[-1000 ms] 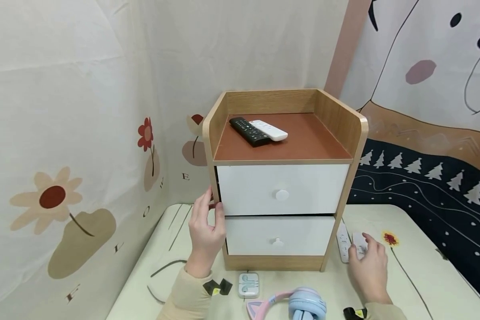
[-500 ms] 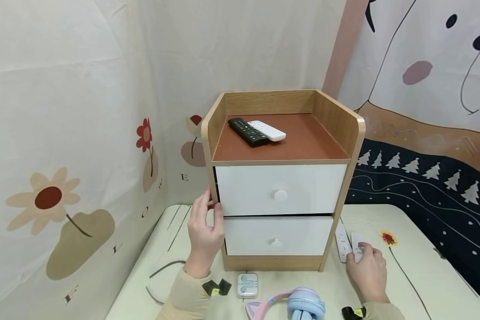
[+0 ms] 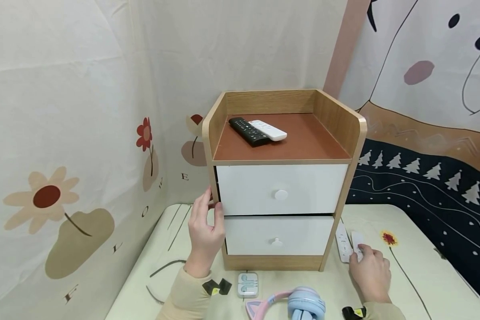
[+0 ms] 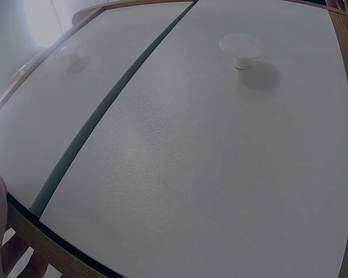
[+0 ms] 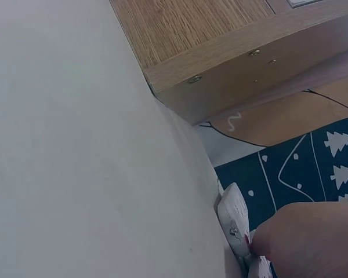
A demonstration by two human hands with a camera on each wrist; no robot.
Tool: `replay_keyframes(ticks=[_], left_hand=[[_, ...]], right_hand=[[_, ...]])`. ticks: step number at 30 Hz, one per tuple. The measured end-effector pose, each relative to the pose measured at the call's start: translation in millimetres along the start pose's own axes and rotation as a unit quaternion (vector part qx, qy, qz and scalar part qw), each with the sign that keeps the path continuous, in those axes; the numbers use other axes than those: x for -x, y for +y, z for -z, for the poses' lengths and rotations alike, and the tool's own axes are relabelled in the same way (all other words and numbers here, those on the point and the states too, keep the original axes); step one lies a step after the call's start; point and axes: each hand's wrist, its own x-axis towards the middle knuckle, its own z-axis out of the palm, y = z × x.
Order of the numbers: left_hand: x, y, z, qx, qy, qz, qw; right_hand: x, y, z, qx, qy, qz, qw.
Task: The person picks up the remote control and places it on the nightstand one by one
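A wooden drawer cabinet stands ahead, its upper drawer and lower drawer white with round knobs. My left hand holds the cabinet's left side panel, thumb at the front edge, fingers along the outside; the left wrist view shows fingers beyond the panel. To the right of the cabinet, my right hand has thumb and index finger at the near end of a slim white oblong thing, its kind unclear. A white power strip lies close beside it. In the right wrist view the hand hides most of the oblong thing.
A black remote and a white remote lie on the cabinet's brown top. In front are boxed white earphones and blue-and-pink headphones. Printed cloth walls close in the left, back and right.
My right hand has drawn slightly back toward me, its fingers closer together, and the white oblong thing looks narrower beside the power strip. My left hand stays on the cabinet's side.
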Motion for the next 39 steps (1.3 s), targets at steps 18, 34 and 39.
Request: replay_keyframes(ticks=[18,34,39], left_hand=[[-0.1,0.1,0.3,0.009,0.004,-0.001,1.0],[-0.5,0.2,-0.6,0.01,-0.003,0.0,0.9999],[0.0,-0.8,-0.6,0.012,-0.002,-0.002,0.9999]], right_hand=[[-2.5,1.7,5.2,0.03,-0.005,0.008,0.9995],[-2.9,2.1,6.5,0.008,0.057,0.012,0.9983],[-1.8,-2.1,10.9,-0.011,0.076,0.009,0.997]])
